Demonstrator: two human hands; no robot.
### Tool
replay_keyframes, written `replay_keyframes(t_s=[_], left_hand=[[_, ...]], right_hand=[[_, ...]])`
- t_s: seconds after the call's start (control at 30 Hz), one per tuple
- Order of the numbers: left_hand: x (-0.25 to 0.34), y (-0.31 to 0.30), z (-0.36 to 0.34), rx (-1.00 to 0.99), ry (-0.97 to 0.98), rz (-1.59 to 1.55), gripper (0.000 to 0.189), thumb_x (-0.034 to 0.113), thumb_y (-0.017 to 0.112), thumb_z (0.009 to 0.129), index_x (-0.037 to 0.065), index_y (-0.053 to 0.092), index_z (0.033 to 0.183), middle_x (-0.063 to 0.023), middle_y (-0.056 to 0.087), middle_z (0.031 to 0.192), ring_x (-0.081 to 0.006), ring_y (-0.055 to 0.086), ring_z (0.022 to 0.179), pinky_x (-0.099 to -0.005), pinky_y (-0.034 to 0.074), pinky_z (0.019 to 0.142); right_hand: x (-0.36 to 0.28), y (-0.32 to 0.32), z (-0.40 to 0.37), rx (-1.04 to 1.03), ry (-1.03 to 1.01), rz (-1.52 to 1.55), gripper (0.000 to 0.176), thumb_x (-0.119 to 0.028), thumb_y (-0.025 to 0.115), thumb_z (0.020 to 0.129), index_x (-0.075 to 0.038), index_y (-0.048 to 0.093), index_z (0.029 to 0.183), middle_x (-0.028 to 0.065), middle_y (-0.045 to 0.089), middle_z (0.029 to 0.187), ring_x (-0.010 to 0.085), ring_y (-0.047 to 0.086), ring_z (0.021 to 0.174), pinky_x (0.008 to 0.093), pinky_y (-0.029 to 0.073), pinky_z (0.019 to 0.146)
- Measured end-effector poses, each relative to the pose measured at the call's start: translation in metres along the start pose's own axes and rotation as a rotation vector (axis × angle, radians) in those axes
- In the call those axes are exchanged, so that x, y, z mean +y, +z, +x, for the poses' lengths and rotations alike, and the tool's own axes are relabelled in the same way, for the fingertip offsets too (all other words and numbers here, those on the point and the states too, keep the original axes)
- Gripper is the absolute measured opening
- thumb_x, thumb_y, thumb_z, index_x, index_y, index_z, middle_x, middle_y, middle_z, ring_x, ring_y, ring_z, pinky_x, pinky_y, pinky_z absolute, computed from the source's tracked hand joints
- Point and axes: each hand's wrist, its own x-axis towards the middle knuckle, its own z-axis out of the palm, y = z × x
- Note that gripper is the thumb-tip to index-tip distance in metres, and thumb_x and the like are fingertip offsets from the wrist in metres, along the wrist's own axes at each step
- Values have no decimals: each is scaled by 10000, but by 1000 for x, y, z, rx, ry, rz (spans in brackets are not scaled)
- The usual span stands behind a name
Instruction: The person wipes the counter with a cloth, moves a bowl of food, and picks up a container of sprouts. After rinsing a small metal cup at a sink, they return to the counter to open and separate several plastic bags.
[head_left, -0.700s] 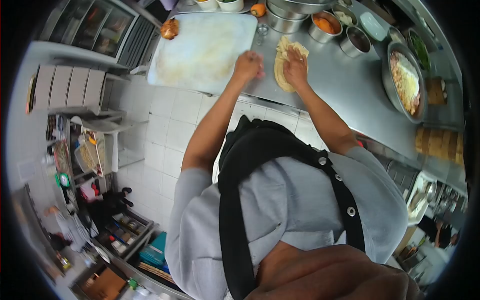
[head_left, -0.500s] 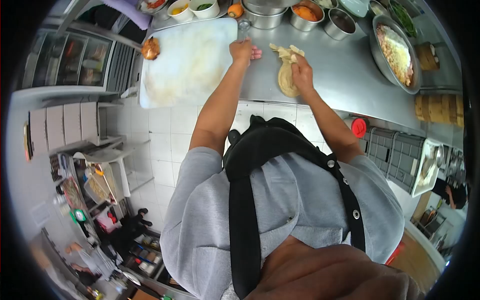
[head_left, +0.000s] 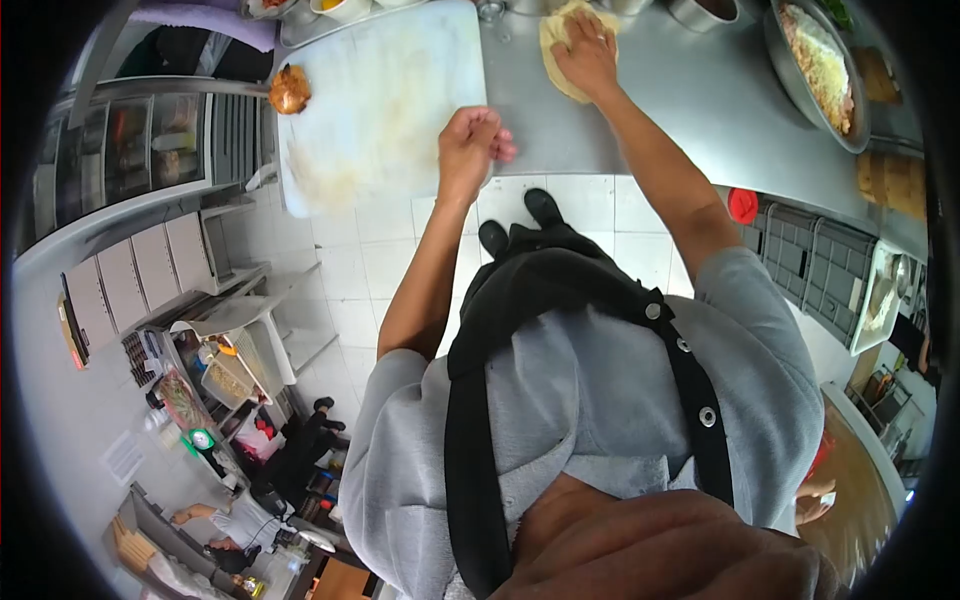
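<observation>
We're wearing a plain grey short-sleeved shirt (head_left: 620,395), a patch pocket (head_left: 420,545) kinda showing on the left chest. Over it we're rocking a black apron (head_left: 535,285), its right strap (head_left: 713,455) sporting three round silvery snaps (head_left: 707,416), and black shoes (head_left: 493,238) are peeking out past it.

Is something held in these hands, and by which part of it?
The right hand lies over the far part of the yellowish cloth; whether it grips it cannot be told. The left hand, fingers curled, shows nothing held.

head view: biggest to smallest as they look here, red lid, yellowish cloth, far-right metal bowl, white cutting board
1. White cutting board
2. Far-right metal bowl
3. Yellowish cloth, partly covered
4. Red lid
</observation>
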Motion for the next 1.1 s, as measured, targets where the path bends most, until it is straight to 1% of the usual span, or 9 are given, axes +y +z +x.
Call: replay_keyframes(t_s=[0.27,0.37,0.43,0.53,0.73,0.83,0.87,1.03,1.1], left_hand=[[-22,-83,-79,121,-4,7,173,115,521,922,-32,535,1011,-125,604,757,-182,593,563,-309,519,535],[-13,-91,-92,85,-50,100,195,157,538,929,-19,541,1011,-119,610,775,-172,591,598,-311,520,566],[-14,-98,-105,27,-65,113,184,134,515,934,-30,542,1011,-119,613,787,-172,600,624,-300,521,583],[-18,-90,-114,-149,-33,144,210,100,535,923,-51,539,1070,-131,629,882,-179,621,757,-289,518,702],[-17,26,-124,-465,266,66,484,289,468,973,20,372,1364,-117,450,1352,-242,471,1213,-367,396,999],[-67,85,-92,-721,-119,-747,600,400,504,939,70,309,1400,-72,370,1408,-226,394,1267,-372,316,1055],[-74,104,-90,-855,-281,-1079,596,404,545,918,82,351,1380,-77,393,1380,-217,402,1249,-379,307,1058],[-44,204,-87,-637,-284,-1081,567,475,478,916,76,417,1316,-92,498,1252,-265,489,1142,-399,365,1006],[-43,227,-94,-522,-301,-1102,569,503,452,916,74,444,1290,-99,540,1201,-284,523,1099,-408,388,985]], right_hand=[[-52,-46,-140,-167,-335,177,512,-336,376,920,-71,415,1356,132,439,1379,248,369,1309,455,160,1129],[98,-74,-187,284,15,154,388,-237,356,951,-74,488,1277,159,529,1261,281,481,1194,410,353,1016],[190,-159,-228,19,749,60,356,-253,412,928,-54,546,1191,169,621,1074,259,647,879,399,513,678],[227,-259,-289,535,1256,997,358,-265,461,860,-20,577,1094,116,654,958,249,653,837,405,547,693],[81,-243,-247,-453,792,1831,379,-316,548,836,-20,598,1067,108,648,976,227,650,844,367,549,750],[-53,-224,-186,-191,-309,584,604,-336,607,876,-16,420,1353,154,428,1386,261,377,1306,388,314,1064],[-74,-229,-167,-121,-388,886,644,-380,595,881,-16,388,1370,149,358,1434,275,313,1341,394,262,1093],[-23,-244,-126,-380,11,2495,566,-337,511,938,-27,356,1385,136,355,1438,247,327,1340,423,283,1080],[15,-250,-161,-381,42,2440,526,-326,482,951,-33,371,1373,139,402,1400,249,371,1308,420,311,1058]])
